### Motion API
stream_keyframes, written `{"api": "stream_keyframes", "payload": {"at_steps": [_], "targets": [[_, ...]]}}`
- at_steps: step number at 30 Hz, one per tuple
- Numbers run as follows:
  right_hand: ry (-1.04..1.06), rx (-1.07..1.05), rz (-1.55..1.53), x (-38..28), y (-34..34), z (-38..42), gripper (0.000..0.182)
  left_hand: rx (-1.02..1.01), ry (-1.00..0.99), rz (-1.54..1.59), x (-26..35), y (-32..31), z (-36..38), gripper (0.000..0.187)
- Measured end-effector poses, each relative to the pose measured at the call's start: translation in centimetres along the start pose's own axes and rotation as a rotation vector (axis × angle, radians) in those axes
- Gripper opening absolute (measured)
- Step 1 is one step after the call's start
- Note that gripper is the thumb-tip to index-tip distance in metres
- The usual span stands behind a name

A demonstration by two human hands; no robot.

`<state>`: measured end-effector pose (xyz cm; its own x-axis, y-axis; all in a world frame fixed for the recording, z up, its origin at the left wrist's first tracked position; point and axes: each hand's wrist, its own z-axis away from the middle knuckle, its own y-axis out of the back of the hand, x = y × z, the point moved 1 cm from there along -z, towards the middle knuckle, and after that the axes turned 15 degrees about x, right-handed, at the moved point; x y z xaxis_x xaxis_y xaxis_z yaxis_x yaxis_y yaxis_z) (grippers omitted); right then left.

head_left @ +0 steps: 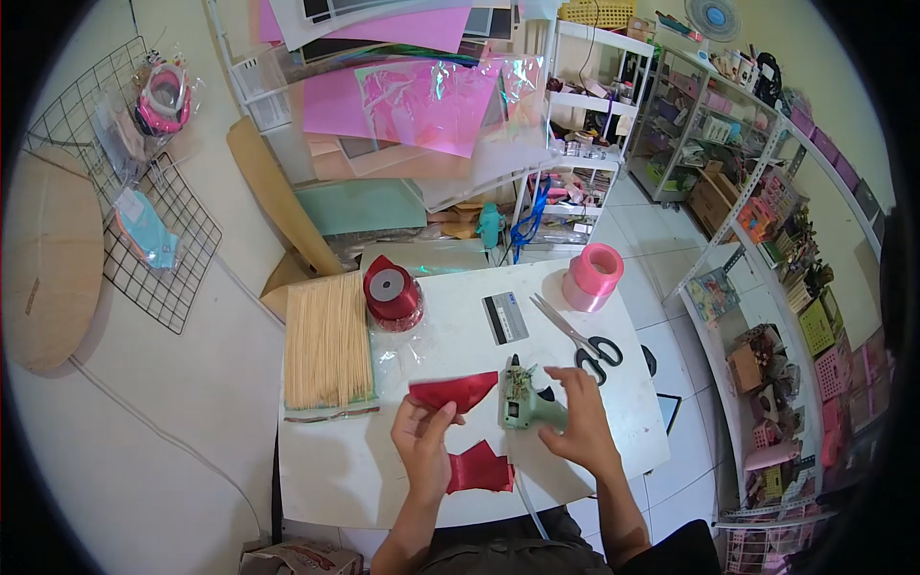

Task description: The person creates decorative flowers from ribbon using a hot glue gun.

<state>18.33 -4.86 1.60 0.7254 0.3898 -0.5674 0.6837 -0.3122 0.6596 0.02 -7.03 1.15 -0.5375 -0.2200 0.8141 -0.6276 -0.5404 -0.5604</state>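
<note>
One pinched red ribbon [467,389], smooth, perhaps satin

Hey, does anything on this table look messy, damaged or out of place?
The glue gun looks odd: a ragged, mottled clump, perhaps old glue, sits near its dark nozzle, beside the right hand. Nothing else stands out.

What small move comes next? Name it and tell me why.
Probably close the right hand around the glue gun's handle. That hand is open right beside the gun, which lies on the table, while the left hand holds up a piece of red ribbon, leaving the right one free.
</note>
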Motion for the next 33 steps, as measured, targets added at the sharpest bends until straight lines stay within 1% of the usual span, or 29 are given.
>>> {"api": "stream_keyframes", "payload": {"at_steps": [1,3,4,8,10,14,16,17,19,20,21,24,26,27,29,30,31,33], "targets": [[0.001,-0.001,0.001,0.1,-0.1,0.5,0.068,0.001,0.0,0.001,0.1,0.0,-0.3,0.012],[-0.056,-0.179,0.192,0.5,-0.4,1.2,0.069,-0.015,-0.064,-0.104,0.3,0.2,-0.7,0.011],[-0.069,-0.212,0.213,0.7,-0.7,1.3,0.069,-0.027,-0.065,-0.128,0.4,0.0,-0.8,0.01],[-0.043,-0.195,0.265,1.9,-2.7,1.8,0.063,-0.049,-0.058,-0.137,0.8,-0.4,-0.7,0.01],[-0.022,-0.186,0.291,2.3,-3.4,1.9,0.057,-0.073,-0.043,-0.168,1.2,-0.7,-0.5,0.01],[-0.039,-0.186,0.263,2.7,-3.5,1.9,0.052,-0.078,-0.039,-0.23,1.9,-1.1,-0.3,0.012],[-0.038,-0.001,0.117,2.6,-2.5,1.7,0.05,-0.035,-0.167,-0.425,1.3,-0.3,-1.0,0.016],[-0.036,-0.006,0.114,2.5,-1.9,1.7,0.05,-0.029,-0.166,-0.426,0.8,0.3,-1.4,0.016],[-0.075,0.169,-0.016,2.2,-0.4,1.3,0.046,-0.057,-0.155,-0.499,0.0,1.1,-2.3,0.018],[-0.061,0.257,-0.072,1.9,0.3,1.1,0.042,-0.061,-0.151,-0.5,-0.1,0.9,-2.1,0.018],[-0.043,0.29,-0.142,1.6,1.1,0.8,0.038,-0.067,-0.107,-0.462,-0.1,0.6,-2.0,0.018],[-0.07,0.227,-0.154,1.6,2.6,1.5,0.033,-0.087,-0.029,-0.394,-0.2,-0.2,-1.3,0.019],[-0.354,0.048,-0.469,1.4,2.9,1.8,0.027,-0.101,0.003,-0.361,-0.5,-0.6,-1.1,0.02],[-0.358,0.049,-0.466,1.4,2.9,1.9,0.027,-0.093,-0.022,-0.353,-0.7,-0.8,-1.0,0.021],[-0.66,-0.152,-0.776,1.5,2.4,2.5,0.025,-0.09,-0.042,-0.347,-0.9,-1.2,-0.7,0.023],[-0.765,-0.143,-0.919,1.4,2.1,3.1,0.024,-0.073,-0.055,-0.342,-0.8,-1.4,-0.5,0.024],[-0.768,-0.143,-0.92,1.2,2.1,3.0,0.024,-0.055,-0.069,-0.338,-0.6,-1.6,-0.3,0.025],[-0.824,-0.183,-1.095,0.5,2.2,2.7,0.025,-0.064,-0.066,-0.353,-0.4,-1.8,0.1,0.025]]}}
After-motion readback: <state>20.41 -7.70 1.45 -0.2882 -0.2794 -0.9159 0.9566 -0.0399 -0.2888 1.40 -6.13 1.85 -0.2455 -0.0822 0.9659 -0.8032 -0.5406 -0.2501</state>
